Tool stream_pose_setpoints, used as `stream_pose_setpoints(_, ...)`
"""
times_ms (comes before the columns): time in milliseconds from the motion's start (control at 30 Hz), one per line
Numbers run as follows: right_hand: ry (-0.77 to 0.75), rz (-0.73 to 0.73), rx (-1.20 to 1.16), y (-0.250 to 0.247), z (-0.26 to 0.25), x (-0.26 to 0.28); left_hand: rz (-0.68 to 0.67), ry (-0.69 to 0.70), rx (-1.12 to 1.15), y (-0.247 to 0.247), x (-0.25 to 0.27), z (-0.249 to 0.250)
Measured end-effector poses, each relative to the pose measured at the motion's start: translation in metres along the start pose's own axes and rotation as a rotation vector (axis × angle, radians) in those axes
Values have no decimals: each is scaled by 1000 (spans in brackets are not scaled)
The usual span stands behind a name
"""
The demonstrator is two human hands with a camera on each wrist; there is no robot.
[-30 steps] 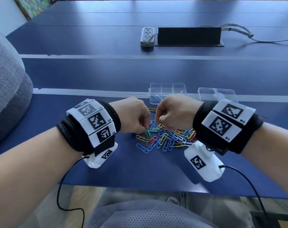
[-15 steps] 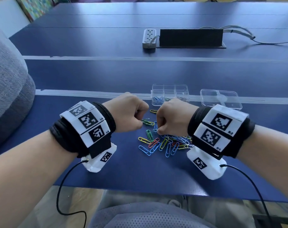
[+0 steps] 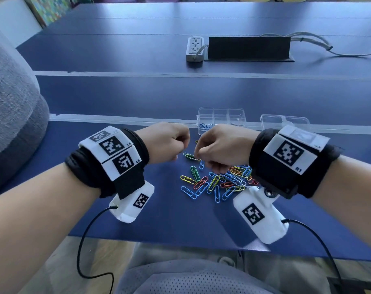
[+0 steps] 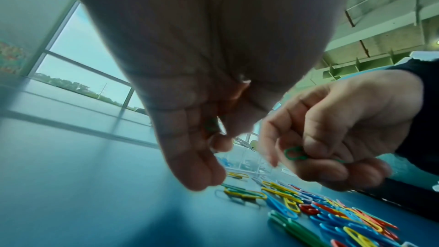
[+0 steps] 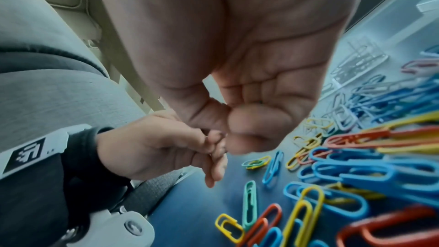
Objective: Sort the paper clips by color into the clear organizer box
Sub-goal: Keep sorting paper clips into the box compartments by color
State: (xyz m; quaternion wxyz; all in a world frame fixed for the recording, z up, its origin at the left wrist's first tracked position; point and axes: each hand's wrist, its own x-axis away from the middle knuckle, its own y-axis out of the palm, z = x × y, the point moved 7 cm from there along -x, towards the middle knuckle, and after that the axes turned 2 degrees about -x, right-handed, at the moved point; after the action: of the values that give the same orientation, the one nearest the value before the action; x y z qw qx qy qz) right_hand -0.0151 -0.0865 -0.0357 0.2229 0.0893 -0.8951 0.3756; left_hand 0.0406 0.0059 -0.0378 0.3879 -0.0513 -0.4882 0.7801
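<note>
A pile of colored paper clips point(image 3: 218, 181) lies on the blue table point(image 3: 138, 98). Behind it stands the clear organizer box point(image 3: 221, 118), with blue clips point(image 3: 204, 126) in its near left compartment. My left hand point(image 3: 180, 149) and right hand point(image 3: 198, 151) hover fist-like side by side above the pile's far left edge. In the left wrist view my right hand point(image 4: 308, 157) pinches a green clip point(image 4: 294, 154). My left hand point(image 4: 218, 138) is curled, with a trace of green point(image 4: 211, 126) between its fingers. A green clip point(image 3: 191, 156) lies on the table below the hands.
The box's clear lid point(image 3: 284, 122) lies to the right of the box. A power strip point(image 3: 194, 48) and a black cable box point(image 3: 249, 47) sit far back. A grey cushion point(image 3: 13, 115) is at the left. The table's front edge point(image 3: 180, 242) is near my lap.
Both hands have lifted a little off the pile and stay close together. A green clip that they covered now lies in sight between them.
</note>
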Motion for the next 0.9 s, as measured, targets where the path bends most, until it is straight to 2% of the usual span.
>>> stream_pose_setpoints(167,31,-20,29,4,2,-1,65,-32,-73,-5,-3,1)
stream_pose_setpoints(267,45,18,142,4,3,0,56,11,-152,-6,1,4)
stream_pose_setpoints(367,16,51,295,9,-1,3,40,81,-325,-1,1,6)
stream_pose_setpoints(500,-10,97,415,16,-7,0,38,89,-415,2,-4,9)
stream_pose_setpoints(733,28,36,325,7,0,-2,56,96,-343,-6,-4,11)
stream_pose_setpoints(900,59,16,202,-3,10,0,-17,47,-347,-2,-4,3)
